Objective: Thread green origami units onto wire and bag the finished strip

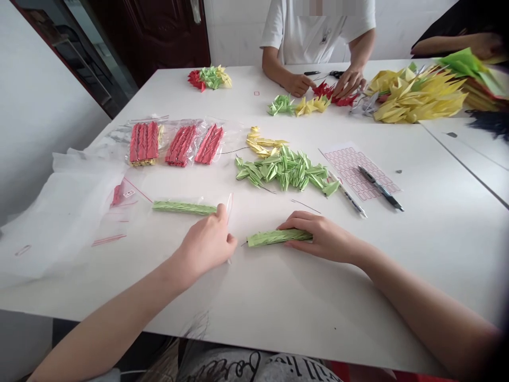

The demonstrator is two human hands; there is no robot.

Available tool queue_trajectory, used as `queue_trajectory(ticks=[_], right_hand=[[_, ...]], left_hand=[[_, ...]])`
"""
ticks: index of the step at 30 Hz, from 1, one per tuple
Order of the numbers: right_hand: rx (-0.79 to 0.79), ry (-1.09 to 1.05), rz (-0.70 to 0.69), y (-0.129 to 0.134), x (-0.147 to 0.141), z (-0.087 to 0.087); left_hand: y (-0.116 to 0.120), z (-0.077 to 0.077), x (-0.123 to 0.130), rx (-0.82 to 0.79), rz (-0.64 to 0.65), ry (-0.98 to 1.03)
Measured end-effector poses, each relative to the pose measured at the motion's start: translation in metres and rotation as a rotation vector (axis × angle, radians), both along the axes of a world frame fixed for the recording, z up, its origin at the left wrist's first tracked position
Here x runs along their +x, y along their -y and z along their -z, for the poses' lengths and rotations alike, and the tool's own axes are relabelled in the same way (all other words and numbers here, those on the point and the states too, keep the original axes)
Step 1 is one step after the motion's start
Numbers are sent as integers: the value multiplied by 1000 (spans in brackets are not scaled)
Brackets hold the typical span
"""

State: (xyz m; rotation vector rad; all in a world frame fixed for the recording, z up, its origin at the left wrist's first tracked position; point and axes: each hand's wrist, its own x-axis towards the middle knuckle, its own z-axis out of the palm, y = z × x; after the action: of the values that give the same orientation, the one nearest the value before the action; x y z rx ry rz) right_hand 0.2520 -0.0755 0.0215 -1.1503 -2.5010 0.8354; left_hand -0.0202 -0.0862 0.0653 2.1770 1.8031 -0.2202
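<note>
My left hand (209,239) is closed on the open end of a clear plastic bag (229,204). Inside that bag lies a flat strip of folded green paper (183,207), pointing left. My right hand (318,236) grips a second green folded-paper strip (268,237) between thumb and fingers, low over the table. A dark thread end sticks out from this strip's left tip, which points toward the bag's mouth. The two strips are apart. Beyond my hands sits a loose heap of green folded-paper pieces (288,170), with a yellow folded-paper string (264,143) behind it.
Bagged red folded-paper strips (181,146) lie at the back left, near a pile of clear bags (59,196). A sticker sheet (358,167) and pens (380,188) are at right. Across the table (294,302), a person's hands (348,85) handle red folded paper beside a yellow bundle (417,98).
</note>
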Motion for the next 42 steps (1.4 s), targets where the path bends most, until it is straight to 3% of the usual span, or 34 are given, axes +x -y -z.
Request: queue_trajectory(ticks=[8, 17, 24, 30, 34, 39, 42], right_hand=[[49, 26, 21, -1, -13, 3], [97, -83, 126, -3, -26, -14], [85, -35, 43, -7, -39, -21], [209, 237, 63, -7, -41, -12], [312, 300, 78, -5, -48, -13], [214, 161, 51, -3, -72, -8], [151, 18, 34, -4, -73, -2]], left_hand=[[5, 16, -30, 41, -114, 296], [9, 24, -24, 58, -35, 483], [11, 32, -20, 11, -48, 464], [15, 30, -21, 62, -61, 474], [19, 30, -17, 113, -32, 458], [21, 20, -11, 115, 25, 420], [12, 7, -31, 182, 81, 382]])
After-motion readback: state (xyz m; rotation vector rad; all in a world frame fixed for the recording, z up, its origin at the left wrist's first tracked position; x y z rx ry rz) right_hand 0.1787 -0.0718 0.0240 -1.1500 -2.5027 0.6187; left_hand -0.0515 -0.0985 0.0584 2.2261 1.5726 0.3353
